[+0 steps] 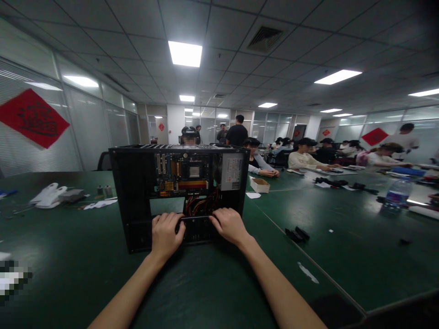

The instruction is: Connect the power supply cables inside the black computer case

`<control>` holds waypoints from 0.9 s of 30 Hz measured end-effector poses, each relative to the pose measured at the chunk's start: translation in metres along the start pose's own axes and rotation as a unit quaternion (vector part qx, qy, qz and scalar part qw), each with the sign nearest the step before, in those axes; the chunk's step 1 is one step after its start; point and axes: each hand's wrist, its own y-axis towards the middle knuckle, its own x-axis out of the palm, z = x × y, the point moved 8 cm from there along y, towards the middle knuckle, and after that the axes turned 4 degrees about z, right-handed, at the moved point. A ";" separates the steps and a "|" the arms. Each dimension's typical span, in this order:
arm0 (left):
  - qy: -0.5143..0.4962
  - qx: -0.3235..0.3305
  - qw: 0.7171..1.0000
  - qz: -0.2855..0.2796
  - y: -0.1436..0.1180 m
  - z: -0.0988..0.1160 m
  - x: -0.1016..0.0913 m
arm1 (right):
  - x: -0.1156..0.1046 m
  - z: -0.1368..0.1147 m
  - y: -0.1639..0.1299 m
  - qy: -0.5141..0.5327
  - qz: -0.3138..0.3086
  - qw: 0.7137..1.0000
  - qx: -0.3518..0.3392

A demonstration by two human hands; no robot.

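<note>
A black computer case point(132, 196) stands upright on the green table, its open side facing me. Inside it show a motherboard point(181, 167), a power supply point(231, 172) at the upper right and a bundle of coloured cables point(199, 205). My left hand point(168, 232) curls its fingers over a black crossbar point(197, 219) low in the open side, thumb in front. Near the bar's right end, my right hand point(228, 224) has its fingers closed over the same bar. The fingertips of both hands are partly hidden behind it.
White plastic parts point(50, 195) and a grey block point(72, 195) lie on the left of the green table point(226, 288). To the right are a small open box point(259, 185), black clips point(297, 234), a white scrap point(307, 273) and a water bottle point(398, 194). Several people sit around the tables beyond.
</note>
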 end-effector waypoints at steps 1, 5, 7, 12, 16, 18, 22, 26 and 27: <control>0.001 0.000 1.000 0.000 0.000 0.000 0.000 | -0.001 -0.001 0.000 -0.005 0.002 1.000 -0.007; 0.005 0.001 1.000 -0.006 -0.001 -0.002 0.003 | -0.010 -0.001 0.000 -0.043 0.030 0.998 -0.047; 0.004 0.003 1.000 -0.009 -0.001 -0.002 0.003 | -0.015 0.003 -0.001 -0.058 0.042 0.995 -0.066; 0.002 0.006 1.000 -0.010 -0.001 -0.001 0.002 | -0.015 0.012 -0.007 -0.070 0.046 0.992 -0.094; 0.002 0.008 1.000 -0.012 0.000 0.000 0.000 | -0.012 0.015 -0.009 -0.082 0.061 0.990 -0.100; 0.000 0.010 1.000 -0.011 0.000 0.000 0.000 | -0.012 0.015 -0.010 -0.088 0.066 0.989 -0.104; -0.004 0.012 1.000 -0.010 0.000 0.000 0.000 | -0.016 0.017 -0.011 -0.092 0.080 0.988 -0.100; -0.010 0.010 1.000 -0.012 -0.001 -0.001 0.000 | -0.015 0.017 -0.012 -0.093 0.081 0.988 -0.097; -0.010 0.010 1.000 -0.012 -0.001 -0.001 0.000 | -0.014 0.017 -0.013 -0.092 0.079 0.988 -0.096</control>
